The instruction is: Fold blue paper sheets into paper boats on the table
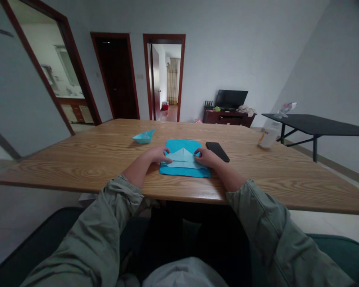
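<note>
So this is a plain room with pale walls and dark red door frames, and the whole middle is taken up by a big wooden table (77, 169) with a light oak-look grain and a smooth finish. Off to the right there's a black side table (314, 125) on thin metal legs, and against the back wall a dark red cabinet (227, 118) with a flat black TV (231, 99) on top. On the big table, a pale plastic cup (268, 137) sits toward the right, and a black smartphone (217, 151) lies face up just beside the paper. Left of the hands there's a small finished paper boat (143, 136), sharp-cornered and light blue. The main thing here is a sheet of blue origami paper (184, 170), lying flat on the table directly between the two olive-green sleeves (272, 227), with its paler side folded up into crisp layered flaps and a triangular peak pointing away from the person. The left hand (157, 155) sits on the paper's left side and the right hand (205, 157) on its right, both bare. Fingers on both hands are bent and close together, with the tips right on the folded flaps, pressing down near the outer edges, but I can't tell whether either hand is actually pinching the paper.
</note>
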A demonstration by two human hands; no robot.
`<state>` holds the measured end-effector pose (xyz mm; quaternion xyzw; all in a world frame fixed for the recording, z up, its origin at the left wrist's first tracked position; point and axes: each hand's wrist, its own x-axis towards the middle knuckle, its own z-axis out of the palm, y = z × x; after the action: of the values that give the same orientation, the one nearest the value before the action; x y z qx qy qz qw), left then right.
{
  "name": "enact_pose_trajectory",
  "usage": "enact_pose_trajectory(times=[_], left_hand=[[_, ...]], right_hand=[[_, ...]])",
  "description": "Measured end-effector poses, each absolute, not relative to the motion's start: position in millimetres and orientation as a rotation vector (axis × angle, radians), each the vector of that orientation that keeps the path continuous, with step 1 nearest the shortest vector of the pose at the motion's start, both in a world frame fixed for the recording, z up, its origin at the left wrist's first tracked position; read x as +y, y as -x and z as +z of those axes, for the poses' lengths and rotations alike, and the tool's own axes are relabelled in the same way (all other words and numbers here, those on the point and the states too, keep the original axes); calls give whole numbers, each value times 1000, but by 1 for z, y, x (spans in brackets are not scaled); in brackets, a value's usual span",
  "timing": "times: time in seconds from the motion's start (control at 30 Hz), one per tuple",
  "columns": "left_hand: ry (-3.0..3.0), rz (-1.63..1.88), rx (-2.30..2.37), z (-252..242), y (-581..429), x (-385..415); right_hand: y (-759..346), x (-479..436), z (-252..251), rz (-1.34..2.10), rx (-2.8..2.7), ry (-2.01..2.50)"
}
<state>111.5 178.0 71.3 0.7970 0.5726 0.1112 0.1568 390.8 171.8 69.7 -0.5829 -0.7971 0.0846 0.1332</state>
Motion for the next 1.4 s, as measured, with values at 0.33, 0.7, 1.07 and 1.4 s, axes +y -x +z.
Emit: enact_pose_trajectory(times=[0.33,0.7,1.07,1.4], left_hand=[[-2141,430,1577,71,-114,184],[-1678,1237,1263,89,-153,170],[-2015,1320,956,92,-180,153],[-1877,1124,1113,77,-172,171]], right_hand=[[-384,171,63,-87,-2355,1600],[-346,145,76,-226,-2185,1293],[-330,146,76,104,-2088,1144],[-360,168,91,393,-1569,1316]])
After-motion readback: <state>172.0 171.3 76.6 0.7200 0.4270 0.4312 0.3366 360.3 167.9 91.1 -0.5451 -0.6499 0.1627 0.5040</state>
